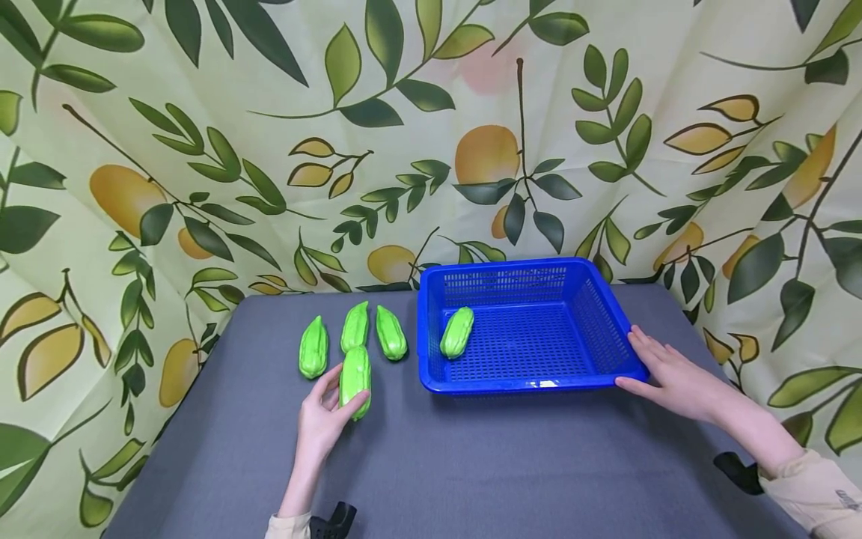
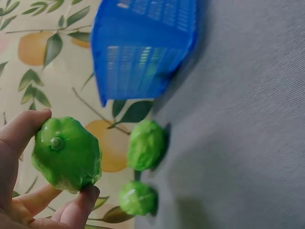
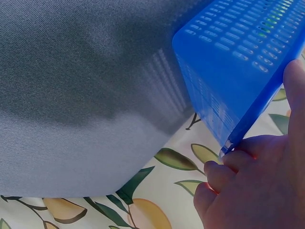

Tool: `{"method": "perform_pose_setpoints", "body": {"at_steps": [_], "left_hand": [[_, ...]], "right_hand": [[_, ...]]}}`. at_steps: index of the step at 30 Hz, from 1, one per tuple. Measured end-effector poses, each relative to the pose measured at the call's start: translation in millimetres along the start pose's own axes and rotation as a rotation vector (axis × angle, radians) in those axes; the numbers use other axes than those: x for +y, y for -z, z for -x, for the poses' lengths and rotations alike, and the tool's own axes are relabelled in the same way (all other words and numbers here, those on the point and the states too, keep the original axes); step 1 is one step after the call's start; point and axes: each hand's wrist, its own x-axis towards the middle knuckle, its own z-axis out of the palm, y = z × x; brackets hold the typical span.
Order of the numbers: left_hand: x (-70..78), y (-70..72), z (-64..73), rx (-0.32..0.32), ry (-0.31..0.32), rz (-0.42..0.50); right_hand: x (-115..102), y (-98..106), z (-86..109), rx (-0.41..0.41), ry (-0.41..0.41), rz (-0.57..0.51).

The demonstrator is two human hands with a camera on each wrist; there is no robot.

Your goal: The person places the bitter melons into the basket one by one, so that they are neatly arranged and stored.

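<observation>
My left hand (image 1: 319,419) pinches a ridged green bitter gourd (image 1: 355,382) between thumb and fingers. In the left wrist view the held gourd (image 2: 66,155) shows its round end with a small stem nub, raised off the table. Just beyond it lie three similar gourds, at the left (image 1: 313,348), middle (image 1: 355,327) and right (image 1: 391,334). One more gourd (image 1: 457,332) sits inside the blue basket (image 1: 532,383), by its left wall. My right hand (image 1: 680,382) rests at the basket's front right corner, thumb on the front rim and extended fingers along the right rim.
A grey cloth-covered table (image 1: 512,464) bears everything. Behind and at both sides hangs a leaf-and-fruit-patterned curtain (image 1: 417,172), close to the basket's back wall. Dark wrist mounts (image 1: 333,522) show at both sleeves.
</observation>
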Motion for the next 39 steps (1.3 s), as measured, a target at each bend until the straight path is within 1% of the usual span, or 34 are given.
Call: {"method": "perform_pose_setpoints", "body": {"at_steps": [4, 8, 12, 17, 22, 25, 29, 33, 39], "left_hand": [[4.6, 3.3, -5.8, 0.005, 0.004, 0.003], [10.6, 3.9, -7.8, 0.0, -0.003, 0.011], [21.1, 7.8, -10.0, 0.007, -0.015, 0.014], [33.4, 10.1, -17.3, 0.003, -0.022, 0.019], [43.1, 8.3, -22.7, -0.017, -0.034, 0.029], [47.5, 7.2, -24.6, -0.014, -0.034, 0.034], [53.5, 2.8, -27.2, -0.033, -0.035, 0.04], [61.0, -3.4, -30.8, -0.055, -0.059, 0.031], [72.0, -10.9, -36.8, -0.048, -0.108, 0.053]], "right_hand": [[1, 0, 1.2, 0.004, -0.002, -0.004], [1, 0, 1.4, 0.005, 0.002, -0.012], [1, -1, 1.6, 0.002, 0.001, -0.018], [1, 1, 1.8, 0.001, -0.005, -0.013], [0, 1, 1.6, 0.004, -0.001, -0.006], [0, 1, 1.8, 0.004, 0.0, -0.009], [0, 1, 2.3, 0.004, -0.001, -0.014], [0, 1, 1.9, 0.004, 0.004, -0.01], [0, 1, 1.3, 0.003, 0.009, -0.006]]}}
